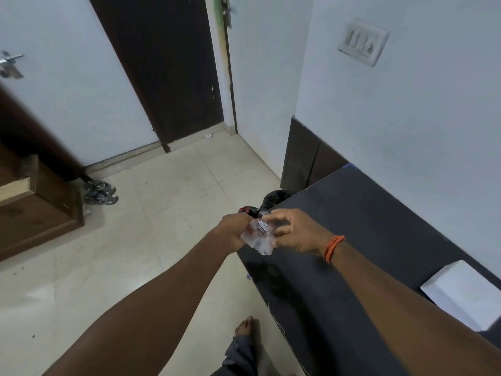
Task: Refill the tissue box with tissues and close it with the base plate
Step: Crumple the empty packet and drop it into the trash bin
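Ahead, both hands pinch a crumpled clear plastic wrapper (259, 236), left hand (233, 230) gripping its edge, right hand (295, 232) fingertips closed on top, above the dark table's (366, 226) corner. A white rectangular stack (463, 293), possibly tissues, lies cut off at right; a black bin (275, 198) sits partly hidden behind.

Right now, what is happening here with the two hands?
A person stands beside a dark table and holds a crumpled clear plastic wrapper between both hands: the left hand grips one side, the right hand pinches the other with its fingertips. They hold it over the table's corner, above a black bin on the floor. A white stack of tissues lies on the table, apart from the hands. No tissue box is visible.
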